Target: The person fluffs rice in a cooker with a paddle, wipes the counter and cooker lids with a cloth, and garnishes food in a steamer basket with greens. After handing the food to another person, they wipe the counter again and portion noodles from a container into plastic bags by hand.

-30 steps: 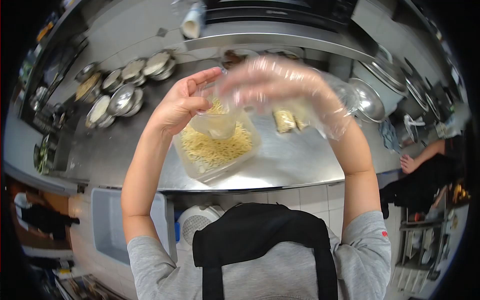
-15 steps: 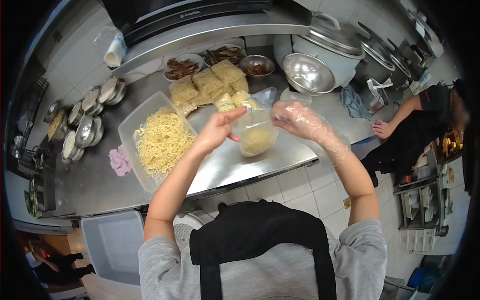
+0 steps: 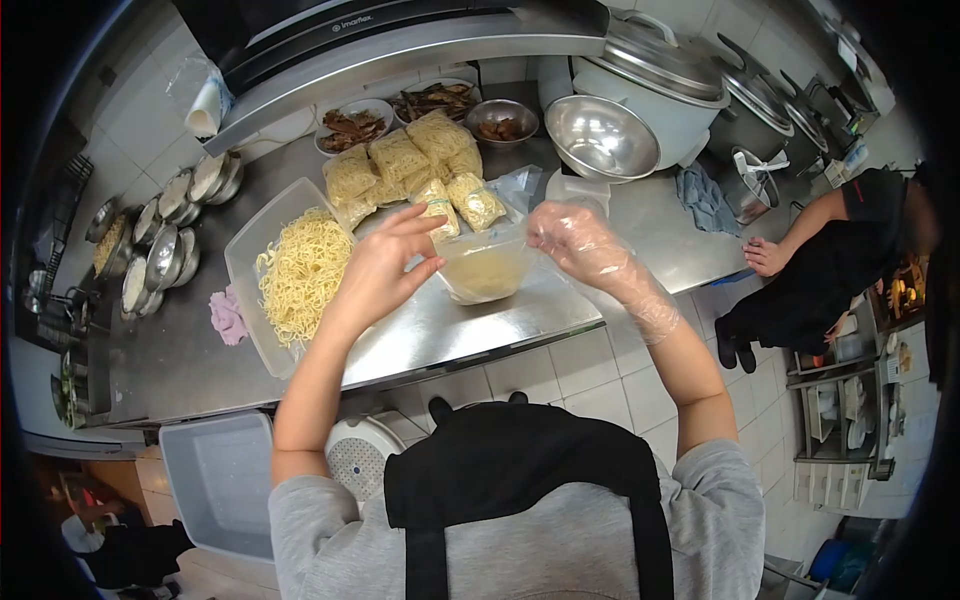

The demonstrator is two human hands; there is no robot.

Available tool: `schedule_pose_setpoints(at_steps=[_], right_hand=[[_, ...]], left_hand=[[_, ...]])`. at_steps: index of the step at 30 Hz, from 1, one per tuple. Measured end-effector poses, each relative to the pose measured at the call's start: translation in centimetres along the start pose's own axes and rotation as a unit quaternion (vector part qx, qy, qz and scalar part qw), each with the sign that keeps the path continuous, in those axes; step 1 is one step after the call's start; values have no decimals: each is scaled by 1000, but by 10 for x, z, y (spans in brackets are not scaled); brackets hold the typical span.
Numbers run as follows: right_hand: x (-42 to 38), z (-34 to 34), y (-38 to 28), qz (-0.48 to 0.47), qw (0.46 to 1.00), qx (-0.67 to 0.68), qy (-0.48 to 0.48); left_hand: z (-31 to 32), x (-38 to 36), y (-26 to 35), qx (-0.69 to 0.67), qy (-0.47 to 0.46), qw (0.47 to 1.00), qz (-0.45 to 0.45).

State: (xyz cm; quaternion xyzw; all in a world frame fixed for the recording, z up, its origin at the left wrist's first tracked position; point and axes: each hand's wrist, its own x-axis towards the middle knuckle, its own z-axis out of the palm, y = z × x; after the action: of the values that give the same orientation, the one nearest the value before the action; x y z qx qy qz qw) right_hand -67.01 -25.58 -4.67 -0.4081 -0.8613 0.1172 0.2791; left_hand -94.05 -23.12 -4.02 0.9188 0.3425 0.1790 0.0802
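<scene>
A clear plastic bag (image 3: 485, 272) with pale yellow noodles in it hangs stretched between my hands, above the steel counter's front part. My bare left hand (image 3: 392, 262) has its thumb and a finger at the bag's upper left corner, the other fingers fanned out. In a clear plastic glove, my right hand (image 3: 580, 240) pinches the upper right corner. Left of my left hand, loose yellow noodles (image 3: 305, 275) fill a translucent tub (image 3: 240, 250). Just behind the held bag lie two small filled bags (image 3: 474, 203), and several larger bags of noodles (image 3: 400, 160) are piled further back.
Metal bowls (image 3: 165, 262) are stacked at the left, near a pink cloth (image 3: 228, 316). Behind stand bowls of brown food (image 3: 502, 125), an empty steel bowl (image 3: 602, 138) and a big lidded pot (image 3: 660, 80). A co-worker (image 3: 810, 270) stands at the right. A grey bin (image 3: 215, 440) is below.
The bag has shifted slightly left and its mouth is pulled wider. My left hand has moved left and its pointing index finger has changed to a grip on the bag's edge.
</scene>
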Motion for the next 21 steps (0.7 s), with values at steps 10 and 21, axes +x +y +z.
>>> schedule_pose_setpoints(at_steps=[10,21], right_hand=[[-13,-2,11,58,998,-2,23],[-42,3,10,115,985,25,126]], left_hand=[[37,10,10,-250,172,951,-65],[49,33,12,-338,121,930,-73]])
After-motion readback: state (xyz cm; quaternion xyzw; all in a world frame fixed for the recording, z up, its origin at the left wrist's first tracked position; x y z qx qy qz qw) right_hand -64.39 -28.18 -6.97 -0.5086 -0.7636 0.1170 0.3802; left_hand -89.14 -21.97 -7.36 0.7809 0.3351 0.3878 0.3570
